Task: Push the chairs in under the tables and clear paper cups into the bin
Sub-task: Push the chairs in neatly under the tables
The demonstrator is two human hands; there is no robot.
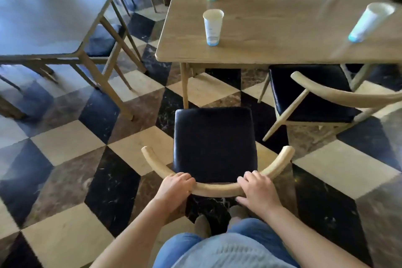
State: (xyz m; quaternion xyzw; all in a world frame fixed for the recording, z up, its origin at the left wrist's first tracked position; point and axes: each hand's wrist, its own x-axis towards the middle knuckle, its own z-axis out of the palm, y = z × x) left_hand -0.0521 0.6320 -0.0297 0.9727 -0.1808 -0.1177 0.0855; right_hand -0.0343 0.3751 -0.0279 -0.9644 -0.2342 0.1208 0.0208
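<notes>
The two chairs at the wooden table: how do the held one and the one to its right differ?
The held chair stands clear of the table, gripped by the left hand and right hand; the right chair is partly under it, untouched. The held chair sits square; the right chair is angled. Both have dark seats and curved wooden backs.

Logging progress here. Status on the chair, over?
Left hand and right hand grip chair backrest. Chair short of table. Path clear.
</notes>
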